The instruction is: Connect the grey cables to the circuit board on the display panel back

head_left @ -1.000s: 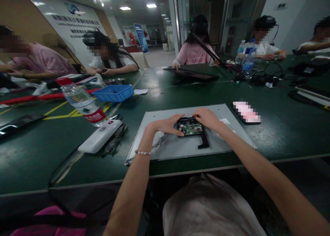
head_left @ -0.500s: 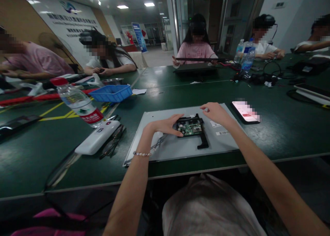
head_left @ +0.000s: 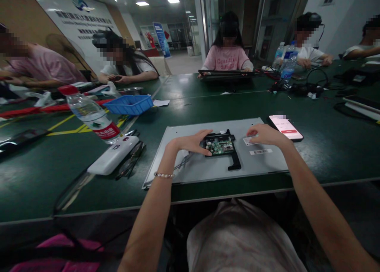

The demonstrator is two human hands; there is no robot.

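Observation:
A green circuit board (head_left: 221,146) sits in a black plastic bracket (head_left: 235,161) on top of a flat grey panel (head_left: 204,171). My left hand (head_left: 192,142) grips the bracket at its left side, thumb at the near edge and fingers at the far edge. Over the right part of the panel is my right hand (head_left: 264,134), fingers bent and tips drawn together beside a white label (head_left: 250,140); anything between them is too small to make out. Grey cables (head_left: 184,161) run out from under my left hand.
Left of the panel are a white power bank (head_left: 114,155), folded glasses (head_left: 130,159), a tilted water bottle (head_left: 92,115) and a blue tray (head_left: 129,105). A lit phone (head_left: 285,127) lies at the right. Several people sit around the table; one across holds a dark panel (head_left: 227,74).
My right hand has moved right and slightly nearer, from the bracket's far right corner to over the label. My left hand stays on the bracket. The person across has lowered the dark panel's raised part.

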